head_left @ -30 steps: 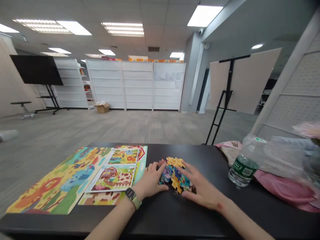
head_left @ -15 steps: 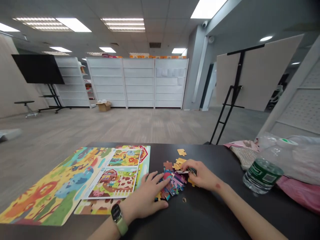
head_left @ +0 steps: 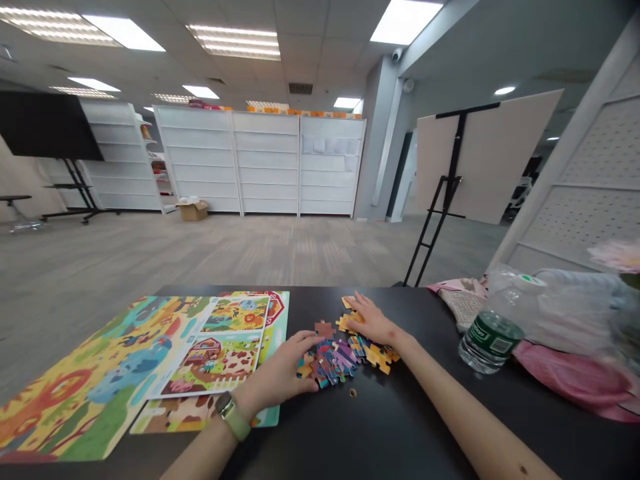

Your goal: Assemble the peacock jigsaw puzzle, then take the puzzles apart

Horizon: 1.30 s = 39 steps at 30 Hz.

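Cupping puzzle pcs (head_left: 343, 357) from the L in head view, L hand (head_left: 281, 370) has fingers loosely curved, thumb apart; R hand (head_left: 373, 321), fingers spread, covers some yellow pcs (head_left: 343, 324). Puzzle pcs on blk desk (head_left: 345, 433), R of printed sheets (head_left: 125, 373).

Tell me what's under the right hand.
Yellow pieces show at the fingertips of the right hand, and mixed yellow and blue pieces show on its near side, by the wrist. Whatever lies beneath the palm is covered and can't be seen.

Loose multicoloured puzzle pieces (head_left: 343, 357) lie overlapping on the black tabletop (head_left: 360, 437)
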Each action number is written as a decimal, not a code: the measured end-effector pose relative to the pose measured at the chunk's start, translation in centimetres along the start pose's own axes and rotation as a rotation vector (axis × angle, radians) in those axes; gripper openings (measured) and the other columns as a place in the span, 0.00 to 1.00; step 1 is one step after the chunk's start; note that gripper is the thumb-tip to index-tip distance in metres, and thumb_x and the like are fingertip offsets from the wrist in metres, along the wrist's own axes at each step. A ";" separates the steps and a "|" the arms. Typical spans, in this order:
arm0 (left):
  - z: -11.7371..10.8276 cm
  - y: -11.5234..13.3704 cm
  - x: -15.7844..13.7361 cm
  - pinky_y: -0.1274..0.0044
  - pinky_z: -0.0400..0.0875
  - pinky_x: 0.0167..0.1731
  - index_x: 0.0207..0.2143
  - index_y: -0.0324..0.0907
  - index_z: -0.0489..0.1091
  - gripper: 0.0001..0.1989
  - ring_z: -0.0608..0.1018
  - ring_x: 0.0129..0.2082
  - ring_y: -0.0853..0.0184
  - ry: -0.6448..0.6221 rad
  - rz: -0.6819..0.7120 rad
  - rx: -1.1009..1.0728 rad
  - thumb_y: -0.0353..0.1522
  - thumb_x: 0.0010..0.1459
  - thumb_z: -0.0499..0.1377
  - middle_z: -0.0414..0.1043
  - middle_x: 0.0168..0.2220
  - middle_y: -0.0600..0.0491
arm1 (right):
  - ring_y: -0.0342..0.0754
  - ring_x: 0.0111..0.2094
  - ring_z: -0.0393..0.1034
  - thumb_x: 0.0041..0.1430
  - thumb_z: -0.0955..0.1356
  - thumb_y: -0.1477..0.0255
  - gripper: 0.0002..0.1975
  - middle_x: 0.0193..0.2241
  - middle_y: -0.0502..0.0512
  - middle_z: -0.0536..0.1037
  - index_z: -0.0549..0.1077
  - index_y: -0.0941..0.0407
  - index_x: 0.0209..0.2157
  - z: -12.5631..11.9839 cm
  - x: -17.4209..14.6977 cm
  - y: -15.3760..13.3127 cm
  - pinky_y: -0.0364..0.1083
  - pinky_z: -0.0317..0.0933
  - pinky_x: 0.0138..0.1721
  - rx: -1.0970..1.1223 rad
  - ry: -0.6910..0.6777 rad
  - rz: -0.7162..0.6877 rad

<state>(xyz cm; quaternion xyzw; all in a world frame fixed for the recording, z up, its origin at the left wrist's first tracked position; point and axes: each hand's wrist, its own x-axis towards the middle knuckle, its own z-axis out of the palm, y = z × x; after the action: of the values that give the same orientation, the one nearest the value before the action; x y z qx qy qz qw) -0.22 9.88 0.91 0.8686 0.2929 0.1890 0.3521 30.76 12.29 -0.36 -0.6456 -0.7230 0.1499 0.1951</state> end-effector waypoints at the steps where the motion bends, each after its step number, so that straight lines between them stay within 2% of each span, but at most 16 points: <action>1: 0.1 0.1 0.1 0.63 0.54 0.67 0.65 0.50 0.60 0.42 0.60 0.67 0.53 -0.035 -0.005 0.007 0.33 0.48 0.71 0.53 0.68 0.47 | 0.66 0.70 0.42 0.57 0.67 0.53 0.37 0.69 0.64 0.55 0.63 0.52 0.65 0.3 0.1 0.0 0.67 0.42 0.65 -0.014 -0.030 0.002; 4: 0.7 0.4 0.4 0.57 0.49 0.68 0.68 0.49 0.55 0.46 0.52 0.70 0.49 -0.107 0.001 0.078 0.38 0.50 0.70 0.46 0.71 0.44 | 0.63 0.68 0.50 0.57 0.68 0.49 0.35 0.67 0.63 0.61 0.69 0.51 0.61 0.3 -0.5 -0.2 0.62 0.44 0.66 -0.035 -0.080 -0.048; 8: 1.7 0.7 0.7 0.56 0.48 0.68 0.69 0.48 0.52 0.43 0.49 0.71 0.50 -0.102 0.043 0.125 0.38 0.55 0.66 0.43 0.72 0.44 | 0.57 0.56 0.69 0.54 0.71 0.57 0.26 0.54 0.60 0.76 0.74 0.54 0.53 -1.1 -1.7 0.2 0.53 0.58 0.59 -0.027 -0.051 -0.112; 10: 1.8 0.9 0.9 0.59 0.49 0.68 0.69 0.48 0.51 0.43 0.51 0.71 0.52 -0.094 0.085 0.072 0.39 0.55 0.67 0.43 0.72 0.45 | 0.57 0.50 0.73 0.51 0.73 0.61 0.23 0.48 0.59 0.79 0.75 0.54 0.49 -2.0 -2.0 0.8 0.53 0.62 0.54 -0.014 -0.017 -0.109; 13: 1.1 1.2 1.1 0.63 0.51 0.68 0.68 0.47 0.54 0.41 0.54 0.70 0.55 -0.059 0.174 0.008 0.43 0.56 0.67 0.48 0.71 0.46 | 0.57 0.48 0.73 0.49 0.73 0.65 0.24 0.47 0.58 0.79 0.74 0.54 0.48 -3.0 -2.2 1.7 0.52 0.64 0.52 0.012 0.059 -0.092; 15: 0.3 1.1 0.9 0.64 0.53 0.68 0.68 0.48 0.55 0.35 0.58 0.69 0.57 0.001 0.190 0.033 0.43 0.62 0.62 0.53 0.70 0.47 | 0.55 0.48 0.74 0.50 0.73 0.65 0.25 0.47 0.56 0.79 0.72 0.54 0.51 -3.5 -2.3 2.2 0.51 0.64 0.51 0.026 0.121 -0.076; 17: -0.8 0.4 0.5 0.64 0.56 0.67 0.67 0.48 0.57 0.30 0.60 0.68 0.57 0.075 0.126 0.152 0.42 0.65 0.57 0.55 0.68 0.47 | 0.54 0.46 0.75 0.51 0.71 0.65 0.24 0.46 0.54 0.80 0.71 0.53 0.51 -3.6 -2.2 2.3 0.50 0.65 0.49 0.030 0.182 -0.055; 20: -2.0 -1.3 -0.3 0.55 0.53 0.66 0.65 0.47 0.62 0.30 0.58 0.68 0.50 0.155 -0.063 0.433 0.44 0.62 0.59 0.55 0.68 0.44 | 0.53 0.42 0.76 0.53 0.70 0.64 0.19 0.42 0.53 0.81 0.73 0.52 0.47 -3.4 -2.1 2.1 0.49 0.66 0.47 0.022 0.260 -0.022; 22: -2.4 -2.5 -0.8 0.51 0.52 0.65 0.63 0.48 0.64 0.31 0.58 0.68 0.45 0.173 -0.150 0.565 0.46 0.60 0.61 0.56 0.68 0.43 | 0.52 0.39 0.76 0.53 0.69 0.63 0.16 0.39 0.52 0.81 0.73 0.52 0.44 -3.3 -2.0 1.9 0.48 0.66 0.43 0.017 0.302 -0.009; 24: -2.5 -3.3 -1.2 0.51 0.54 0.64 0.62 0.49 0.66 0.29 0.60 0.66 0.45 0.162 -0.187 0.621 0.48 0.60 0.60 0.59 0.67 0.43 | 0.53 0.36 0.76 0.54 0.68 0.61 0.15 0.36 0.52 0.81 0.73 0.52 0.41 -3.2 -2.0 1.6 0.48 0.65 0.40 0.024 0.329 -0.010; 28: -2.5 -3.5 -1.9 0.56 0.58 0.63 0.61 0.49 0.67 0.27 0.63 0.65 0.50 0.132 -0.187 0.655 0.49 0.63 0.56 0.61 0.65 0.44 | 0.55 0.33 0.75 0.51 0.68 0.56 0.18 0.33 0.54 0.81 0.72 0.52 0.40 -3.2 -1.8 2.0 0.49 0.64 0.36 0.016 0.339 0.000; 33: -3.0 -3.8 -2.6 0.55 0.55 0.64 0.63 0.52 0.64 0.26 0.61 0.66 0.51 0.120 -0.140 0.635 0.48 0.66 0.54 0.59 0.67 0.48 | 0.58 0.36 0.75 0.52 0.66 0.52 0.22 0.36 0.58 0.81 0.71 0.52 0.43 -2.8 -0.9 3.3 0.50 0.63 0.39 -0.046 0.301 0.050; 39: -2.5 -3.9 -3.1 0.52 0.52 0.64 0.62 0.50 0.66 0.26 0.60 0.67 0.49 0.140 -0.128 0.560 0.47 0.65 0.55 0.59 0.67 0.46 | 0.59 0.38 0.76 0.53 0.66 0.51 0.23 0.38 0.60 0.81 0.71 0.52 0.44 -2.6 -1.0 3.4 0.50 0.63 0.40 -0.054 0.301 0.079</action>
<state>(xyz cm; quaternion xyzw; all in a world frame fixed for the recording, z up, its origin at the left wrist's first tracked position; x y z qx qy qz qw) -5.35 11.46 -0.58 0.8966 0.4115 0.1378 0.0890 35.08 11.64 0.24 -0.6937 -0.6634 0.0398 0.2777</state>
